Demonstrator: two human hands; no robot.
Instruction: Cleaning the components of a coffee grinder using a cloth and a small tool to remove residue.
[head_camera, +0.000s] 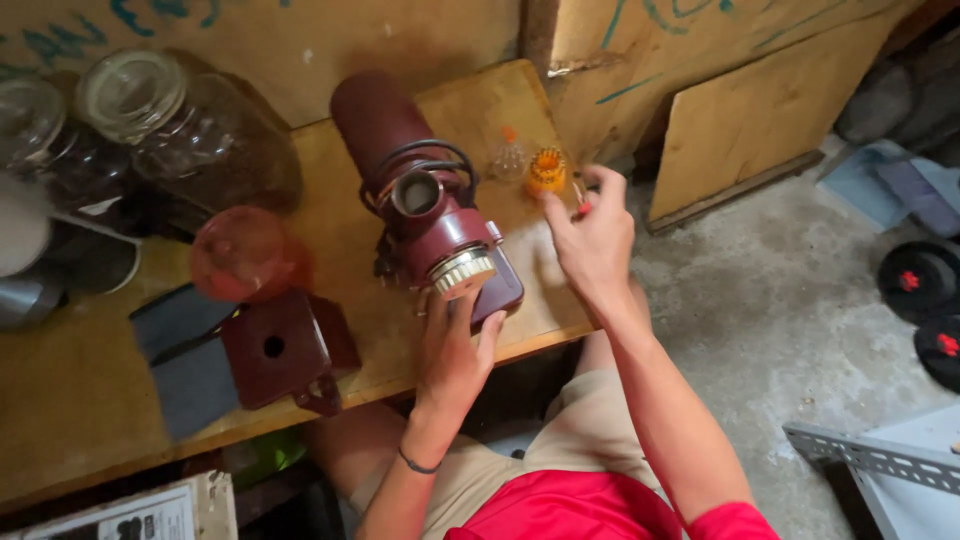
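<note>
A maroon electric grinder machine (420, 190) with a coiled black cord lies on a wooden bench (90, 400). Its cream threaded nozzle (462, 270) points toward me. My left hand (455, 350) grips the machine's base just under that nozzle. My right hand (592, 235) hovers above the bench's right end and pinches a small red-handled tool between its fingers. Just beyond that hand stands an orange ribbed plastic part (546, 170), with a small clear one (509, 160) beside it.
A maroon box-shaped cover (285, 345) with a hole and a red translucent bowl (240, 255) lie left of the machine. Large glass jars (180, 125) stand at the back left. Plywood boards (760, 110) lean on the wall; black discs (920, 280) lie on the concrete floor.
</note>
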